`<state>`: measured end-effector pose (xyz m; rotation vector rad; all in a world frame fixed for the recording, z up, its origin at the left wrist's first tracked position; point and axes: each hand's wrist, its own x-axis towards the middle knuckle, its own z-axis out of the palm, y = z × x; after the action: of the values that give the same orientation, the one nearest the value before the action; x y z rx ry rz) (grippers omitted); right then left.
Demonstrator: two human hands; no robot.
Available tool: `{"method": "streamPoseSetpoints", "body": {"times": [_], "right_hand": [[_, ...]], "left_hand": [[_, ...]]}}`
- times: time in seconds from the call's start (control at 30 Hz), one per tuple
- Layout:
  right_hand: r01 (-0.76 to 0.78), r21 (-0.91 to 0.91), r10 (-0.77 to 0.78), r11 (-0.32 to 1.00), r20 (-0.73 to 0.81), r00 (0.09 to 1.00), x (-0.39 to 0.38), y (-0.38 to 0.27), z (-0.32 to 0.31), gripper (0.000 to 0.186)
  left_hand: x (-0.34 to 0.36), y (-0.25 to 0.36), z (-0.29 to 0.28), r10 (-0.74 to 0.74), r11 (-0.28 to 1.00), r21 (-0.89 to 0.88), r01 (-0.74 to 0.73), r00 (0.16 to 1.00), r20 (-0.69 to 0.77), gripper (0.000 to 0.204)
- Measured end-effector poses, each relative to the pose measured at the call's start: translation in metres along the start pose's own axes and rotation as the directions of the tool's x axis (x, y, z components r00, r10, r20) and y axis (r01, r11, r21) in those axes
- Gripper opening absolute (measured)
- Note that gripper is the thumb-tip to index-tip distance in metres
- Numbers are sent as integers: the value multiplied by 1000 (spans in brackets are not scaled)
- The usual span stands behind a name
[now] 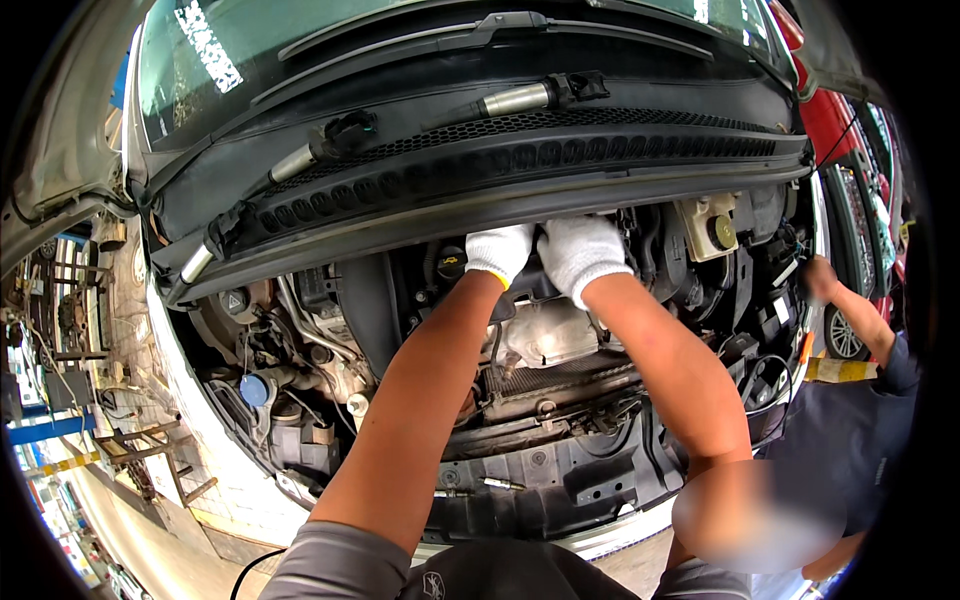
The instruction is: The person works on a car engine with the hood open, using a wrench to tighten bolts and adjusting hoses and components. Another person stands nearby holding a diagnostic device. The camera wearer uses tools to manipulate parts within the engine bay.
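Observation:
My left hand (498,250), in a white knit glove, reaches into the engine bay just below the black plastic cowl (470,210), beside the black oil cap (451,262) with its yellow symbol. My right hand (582,255), also gloved, is close to its right, over the dark top of the engine, above a silver heat shield (540,335). The fingers of both hands are hidden under the cowl edge or down among the parts, so what they grip cannot be made out. Several silver cylindrical parts with black connectors (515,98) lie on the cowl.
A co-worker (830,420) leans in at the right, one hand near the fender. A reservoir (700,228) sits right of my hands, a blue cap (254,390) lower left. Small metal pieces (500,483) lie on the front crossmember. A red car (830,120) and metal stands (150,450) flank the bay.

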<state>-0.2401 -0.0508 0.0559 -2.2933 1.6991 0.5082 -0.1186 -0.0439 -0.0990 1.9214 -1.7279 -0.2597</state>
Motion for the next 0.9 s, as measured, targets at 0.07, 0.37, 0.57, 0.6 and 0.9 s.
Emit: {"method": "streamPoseSetpoints", "body": {"times": [0.07,0.37,0.57,0.6,0.9], "right_hand": [[85,111,-88,990,27,996,-12,2,-6,33],[12,938,-193,346,58,980,16,33,23,55],[351,750,-239,560,-260,936,36,42,32,45],[601,322,-424,732,-475,771,50,56,50,47],[618,472,-666,628,-85,741,-180,55,47,40]], "left_hand": [[5,4,-3,46,999,-1,-46,999,-30,42],[7,15,-12,-21,1000,23,20,998,66,32],[12,28,-33,-55,998,7,55,993,107,33],[13,33,-28,-40,999,21,38,995,93,35],[11,0,-23,-34,988,-145,47,995,91,44]]}}
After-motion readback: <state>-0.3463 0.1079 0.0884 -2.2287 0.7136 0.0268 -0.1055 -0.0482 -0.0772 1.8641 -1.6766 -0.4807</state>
